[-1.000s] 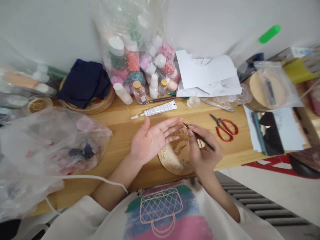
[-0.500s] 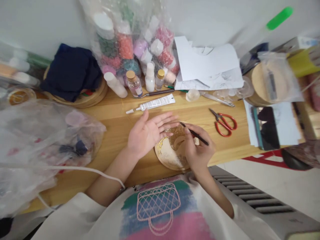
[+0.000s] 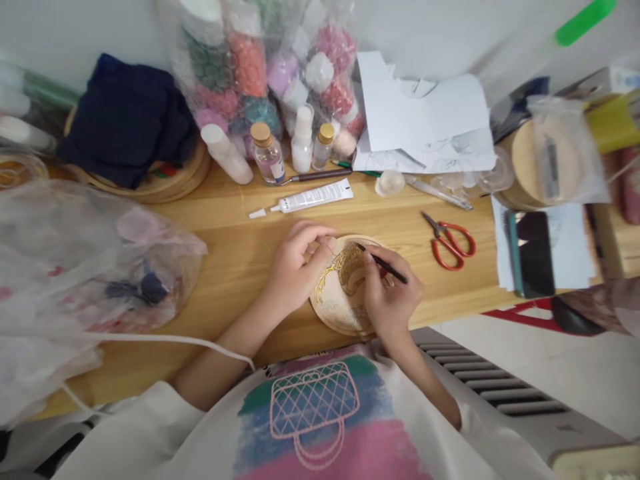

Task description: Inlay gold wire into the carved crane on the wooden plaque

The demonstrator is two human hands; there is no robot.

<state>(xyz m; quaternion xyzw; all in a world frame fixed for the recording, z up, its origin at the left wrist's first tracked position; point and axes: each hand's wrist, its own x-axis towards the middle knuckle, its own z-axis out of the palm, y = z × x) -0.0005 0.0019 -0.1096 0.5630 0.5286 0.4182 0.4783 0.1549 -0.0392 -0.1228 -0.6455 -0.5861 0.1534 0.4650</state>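
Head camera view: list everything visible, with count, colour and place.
table: one, light wood, across the view
round disc: one, pale wood with gold pattern, front edge of table
thin tool: one, dark, in the right hand
glue tube: one, white, lying behind the disc
scissors: one pair, red handles, right of the disc
small bottles: four, clear or white, behind the glue tube
bag of jars: one, clear, mixed colours inside, by the wall
paper sheets: several, white, back right
cloth: one, dark blue, back left
plastic bag: one, clear, left
left hand: one, fingers curled at the disc's left rim
right hand: one, gripping the thin tool
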